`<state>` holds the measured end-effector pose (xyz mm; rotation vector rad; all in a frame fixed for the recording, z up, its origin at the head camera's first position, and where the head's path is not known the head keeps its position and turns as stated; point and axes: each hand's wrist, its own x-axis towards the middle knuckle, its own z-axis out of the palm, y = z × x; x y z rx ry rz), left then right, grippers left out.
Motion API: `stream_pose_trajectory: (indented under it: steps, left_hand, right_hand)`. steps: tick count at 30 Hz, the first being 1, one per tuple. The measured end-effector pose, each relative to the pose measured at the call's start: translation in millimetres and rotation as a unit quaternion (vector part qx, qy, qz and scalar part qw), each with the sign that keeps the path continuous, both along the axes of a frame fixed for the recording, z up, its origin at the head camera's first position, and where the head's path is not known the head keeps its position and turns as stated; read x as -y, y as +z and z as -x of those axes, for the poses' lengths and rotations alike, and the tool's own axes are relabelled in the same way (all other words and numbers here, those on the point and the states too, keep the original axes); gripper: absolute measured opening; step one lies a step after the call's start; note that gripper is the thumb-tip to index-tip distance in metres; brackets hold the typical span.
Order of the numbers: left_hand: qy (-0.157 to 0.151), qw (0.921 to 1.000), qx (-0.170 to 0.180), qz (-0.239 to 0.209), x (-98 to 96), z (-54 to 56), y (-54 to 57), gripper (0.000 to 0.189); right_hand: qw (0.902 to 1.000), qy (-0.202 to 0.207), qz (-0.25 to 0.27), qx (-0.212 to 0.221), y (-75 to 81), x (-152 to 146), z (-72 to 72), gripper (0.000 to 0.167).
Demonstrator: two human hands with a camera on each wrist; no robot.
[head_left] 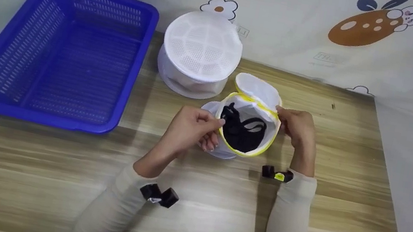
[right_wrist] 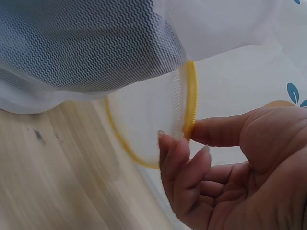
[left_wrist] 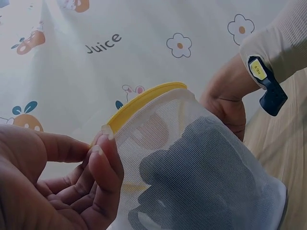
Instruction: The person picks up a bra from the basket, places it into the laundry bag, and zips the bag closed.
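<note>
A small white mesh laundry bag (head_left: 270,132) with a yellow zip edge stands unzipped, its round lid (head_left: 258,87) folded back towards the wall. Inside lies a black strappy garment (head_left: 243,137), which shows dark through the mesh in both wrist views. My left hand (head_left: 190,128) pinches the near left part of the rim between thumb and fingers. On the far right side, my right hand (head_left: 299,126) pinches the yellow zip edge (right_wrist: 191,96) close to where lid and bag join. The bag's base is partly hidden behind my left hand.
To the left sits a blue plastic basket (head_left: 139,66) with slotted walls. Behind the bag, a larger round white mesh bag (head_left: 201,47) stands on the wood-patterned table (head_left: 206,214). Printed cloth walls (head_left: 287,41) rise along the back and sides.
</note>
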<state>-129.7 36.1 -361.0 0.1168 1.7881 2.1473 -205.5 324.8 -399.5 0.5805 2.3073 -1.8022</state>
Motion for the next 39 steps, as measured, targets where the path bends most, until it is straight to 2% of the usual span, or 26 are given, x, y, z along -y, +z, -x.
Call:
stream_pose_trajectory:
  steps: [5,10,14,19,23,27,31,35,39]
  left_hand:
    - [0.0,1.0,0.0,-0.001,2.2,0.2,1.7,0.025]
    - [-0.002,1.0,0.007,0.002,4.3,0.7,1.3,0.023]
    - [0.002,0.9999,0.011,0.003,6.7,2.1,1.4,0.023]
    - [0.0,1.0,0.002,-0.004,10.4,4.6,1.9,0.022]
    - [-0.015,0.9998,-0.002,-0.01,12.8,5.8,2.3,0.021]
    - [-0.024,0.9997,0.0,-0.004,15.1,6.4,2.6,0.021]
    - [-0.011,0.9996,-0.014,0.021,17.1,8.1,1.7,0.021]
    - [0.013,0.9989,-0.028,0.035,17.9,10.1,-0.9,0.018]
    - [0.027,0.9978,-0.03,0.053,17.2,11.1,-2.3,0.014]
  right_hand:
    - [0.9975,-0.024,0.008,-0.065,5.7,4.0,-0.4,0.019]
    - [0.987,-0.063,0.015,-0.147,14.9,5.5,-4.6,0.022]
    - [0.972,-0.079,0.031,-0.219,21.7,5.7,-9.1,0.02]
    - [0.9438,-0.089,0.087,-0.306,29.3,4.9,-13.9,0.018]
    - [0.9156,-0.073,0.136,-0.371,35.3,5.0,-16.4,0.017]
    - [0.8953,-0.05,0.163,-0.412,40.6,6.8,-20.3,0.017]
    - [0.8833,-0.026,0.19,-0.428,44.6,8.9,-24.9,0.016]
    - [0.8688,0.013,0.226,-0.44,46.2,9.0,-29.1,0.015]
    - [0.8557,0.054,0.24,-0.455,47.0,7.1,-32.1,0.012]
